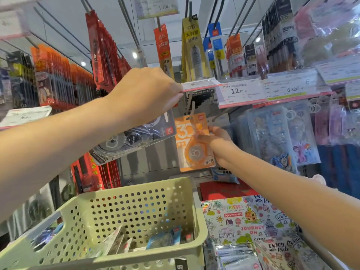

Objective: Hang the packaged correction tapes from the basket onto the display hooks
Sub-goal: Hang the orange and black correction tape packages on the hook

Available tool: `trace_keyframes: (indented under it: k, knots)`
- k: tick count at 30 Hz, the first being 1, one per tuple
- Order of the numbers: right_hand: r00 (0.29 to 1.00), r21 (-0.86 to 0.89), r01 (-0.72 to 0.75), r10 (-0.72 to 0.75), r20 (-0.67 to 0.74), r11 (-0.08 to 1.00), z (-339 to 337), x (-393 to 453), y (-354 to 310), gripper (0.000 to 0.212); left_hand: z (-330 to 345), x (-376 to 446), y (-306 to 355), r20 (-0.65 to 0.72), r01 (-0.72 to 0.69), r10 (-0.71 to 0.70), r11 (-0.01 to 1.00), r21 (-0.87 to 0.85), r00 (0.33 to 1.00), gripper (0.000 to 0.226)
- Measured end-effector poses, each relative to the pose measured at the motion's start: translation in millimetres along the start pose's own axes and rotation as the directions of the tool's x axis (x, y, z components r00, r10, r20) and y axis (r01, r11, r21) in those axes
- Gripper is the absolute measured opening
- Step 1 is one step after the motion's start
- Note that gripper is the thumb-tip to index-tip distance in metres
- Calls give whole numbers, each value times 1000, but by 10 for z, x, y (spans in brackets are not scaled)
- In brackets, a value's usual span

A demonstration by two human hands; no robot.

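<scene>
Bright overhead light, seemingly warped edges

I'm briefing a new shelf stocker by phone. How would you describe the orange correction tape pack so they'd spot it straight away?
Find the pale green perforated basket at the bottom, then look straight above its far right corner. The orange correction tape pack hangs there on a hook under the price labels, steadied by the right hand. It is orange with a big white "30", unlike the grey pack to its left.

Two bare forearms, no sleeves — seemingly unadorned
</scene>
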State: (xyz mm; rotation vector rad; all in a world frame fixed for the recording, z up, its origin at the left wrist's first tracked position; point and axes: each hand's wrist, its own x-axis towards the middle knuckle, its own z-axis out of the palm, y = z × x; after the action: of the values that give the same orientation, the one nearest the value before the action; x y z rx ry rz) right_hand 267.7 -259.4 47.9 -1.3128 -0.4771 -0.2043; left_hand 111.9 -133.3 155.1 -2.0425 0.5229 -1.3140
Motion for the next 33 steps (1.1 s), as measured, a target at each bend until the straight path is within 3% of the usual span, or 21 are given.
trace_keyframes:
  k: [6, 11, 17, 21, 26, 29, 31, 33]
  knots:
    - [999, -40, -36, 36, -18, 999, 51, 124, 93, 46, 9, -19, 19, -6, 38, -38, 997, -71, 999, 35]
    - [999, -76, -52, 52, -13, 996, 62, 189, 140, 26, 21, -26, 29, -35, 72, -78, 988, -138, 996, 35]
    - [998, -138, -62, 66, 20, 988, 37, 165, 94, 30, 41, -38, 61, -37, 148, -166, 946, -289, 985, 37]
    - [996, -194, -90, 88, -20, 977, -11, 119, 75, 52, 97, -46, 68, -43, 208, -239, 908, -363, 970, 35]
    - [984, 33, -129, 132, -119, 991, -41, -287, 69, 56, 146, -29, 117, -43, 275, -334, 836, -474, 942, 32]
    - [995, 196, -90, 79, 66, 976, 43, -781, -40, 60, 162, -22, 145, -32, 314, -387, 790, -526, 922, 31]
    - [967, 311, -145, 68, 244, 939, 108, -1034, -100, 63, 164, -29, 152, -35, 315, -398, 775, -548, 917, 29]
    - [919, 311, -171, 39, 392, 935, 172, -1195, -150, 67, 164, -38, 156, -45, 312, -403, 769, -559, 914, 29]
